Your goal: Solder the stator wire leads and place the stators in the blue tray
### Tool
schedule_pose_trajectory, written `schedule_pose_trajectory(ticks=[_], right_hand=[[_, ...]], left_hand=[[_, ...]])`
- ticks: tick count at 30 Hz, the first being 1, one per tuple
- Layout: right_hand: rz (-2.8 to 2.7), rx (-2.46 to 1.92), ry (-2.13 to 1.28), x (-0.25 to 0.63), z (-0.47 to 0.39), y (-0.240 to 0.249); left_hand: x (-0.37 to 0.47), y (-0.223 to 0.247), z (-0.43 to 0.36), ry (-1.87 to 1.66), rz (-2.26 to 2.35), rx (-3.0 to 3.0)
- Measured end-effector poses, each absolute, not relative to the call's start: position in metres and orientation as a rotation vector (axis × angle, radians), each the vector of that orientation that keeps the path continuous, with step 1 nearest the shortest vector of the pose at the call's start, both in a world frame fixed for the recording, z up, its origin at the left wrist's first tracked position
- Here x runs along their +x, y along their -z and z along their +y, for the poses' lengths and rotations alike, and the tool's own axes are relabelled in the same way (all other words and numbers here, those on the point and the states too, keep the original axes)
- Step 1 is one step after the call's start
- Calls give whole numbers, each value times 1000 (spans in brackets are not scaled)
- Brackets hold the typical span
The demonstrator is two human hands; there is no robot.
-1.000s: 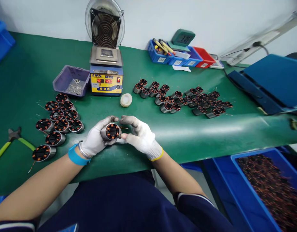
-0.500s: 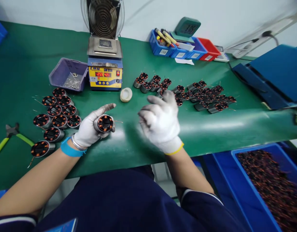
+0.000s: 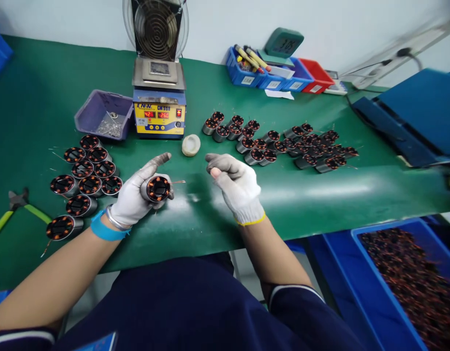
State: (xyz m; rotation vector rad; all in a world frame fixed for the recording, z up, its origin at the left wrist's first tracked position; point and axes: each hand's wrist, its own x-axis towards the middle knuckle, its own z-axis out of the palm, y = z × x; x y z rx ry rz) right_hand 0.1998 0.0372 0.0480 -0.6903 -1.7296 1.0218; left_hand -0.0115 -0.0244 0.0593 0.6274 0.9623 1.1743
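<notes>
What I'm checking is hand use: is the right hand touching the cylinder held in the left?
No, a clear gap separates the right hand from the cylinder in the left hand.

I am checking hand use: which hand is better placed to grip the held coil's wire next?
Probably the right hand: it appears empty, fingers toward the wire, while the left hand holds the coil.

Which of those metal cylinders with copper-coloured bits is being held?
The cylinder in the left hand, with thin wire pointing toward the right hand; the other cylinders rest on the green tabletop.
</notes>
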Motion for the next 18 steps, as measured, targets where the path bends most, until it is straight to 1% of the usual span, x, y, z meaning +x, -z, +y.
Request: schedule_pose_trajectory(ticks=[4, 8, 10, 14, 15, 16, 18], right_hand=[[-1781, -753, -1130, 184, 23, -39], [-1701, -727, -1192, 161, 10, -36], [-1730, -682, -1141, 160, 11, -42], [-1938, -627, -876, 172, 21, -65], [-2005, -621, -778, 175, 23, -72], [-2070, -602, -672, 177, 25, -81], [-2179, -539, -470, 178, 26, -99]], left_hand=[[-11, -63, -23, -1188, 928, 549], [-9, -60, -23, -1182, 918, 465], [-8, -56, -24, -1139, 877, 461], [-5, -51, -26, -745, 699, 560], [-4, -52, -26, -733, 667, 557], [-3, -53, -26, -838, 657, 523], [-1, -55, -27, -1242, 678, 406]])
